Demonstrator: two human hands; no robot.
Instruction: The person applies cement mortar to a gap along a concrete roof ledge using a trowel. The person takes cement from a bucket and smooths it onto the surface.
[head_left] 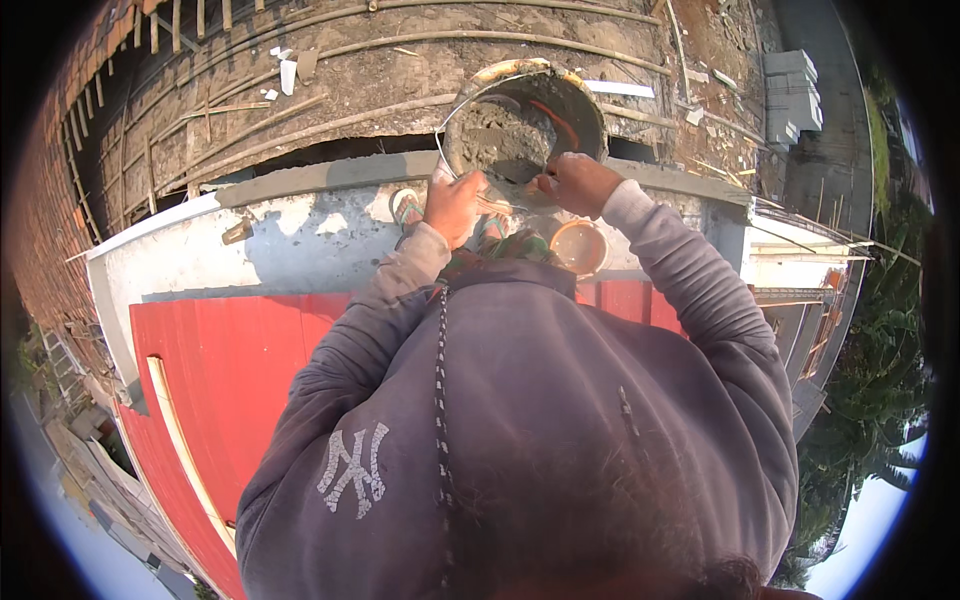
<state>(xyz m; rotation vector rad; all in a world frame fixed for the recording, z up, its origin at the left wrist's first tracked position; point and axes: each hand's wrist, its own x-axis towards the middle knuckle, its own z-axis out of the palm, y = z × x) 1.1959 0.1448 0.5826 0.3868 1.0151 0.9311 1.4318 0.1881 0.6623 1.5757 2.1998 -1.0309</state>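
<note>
The left hand (456,207) and right hand (582,186) curl at the mortar bucket (582,102), hiding part of its near rim. What either grips, I cannot tell.

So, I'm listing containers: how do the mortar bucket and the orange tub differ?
The mortar bucket appears larger than the orange tub. The bucket is mostly dark inside, the tub pale orange. The bucket holds grey mortar; no heap shows in the tub. Both have round rims.

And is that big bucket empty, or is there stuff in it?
Partly filled: grey, lumpy mix lies inside the bucket, and some inner wall shows beside it.
</note>
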